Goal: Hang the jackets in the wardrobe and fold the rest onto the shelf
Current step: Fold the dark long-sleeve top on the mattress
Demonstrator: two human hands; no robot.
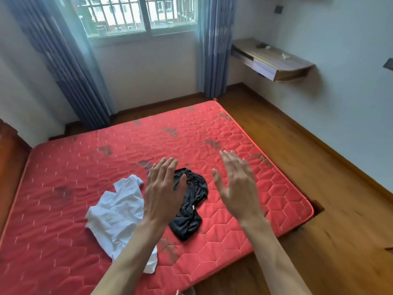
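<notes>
Two crumpled garments lie on a red quilted mattress (85,167). A white shirt (116,211) is spread out to the left, and a black garment (192,201) lies bunched beside it on the right. Both my hands are raised above them with straight, spread fingers and hold nothing. My left hand (163,188) hovers over the gap between the two garments and hides part of the black one. My right hand (236,184) is to the right of the black garment, over bare mattress. No wardrobe shows in this view.
Wooden floor (297,188) runs along the mattress's right side and foot. A wall-mounted wooden shelf (276,58) with a drawer hangs at the right. A barred window (136,15) with blue curtains (214,50) fills the far wall. A wooden headboard (8,158) stands at the left.
</notes>
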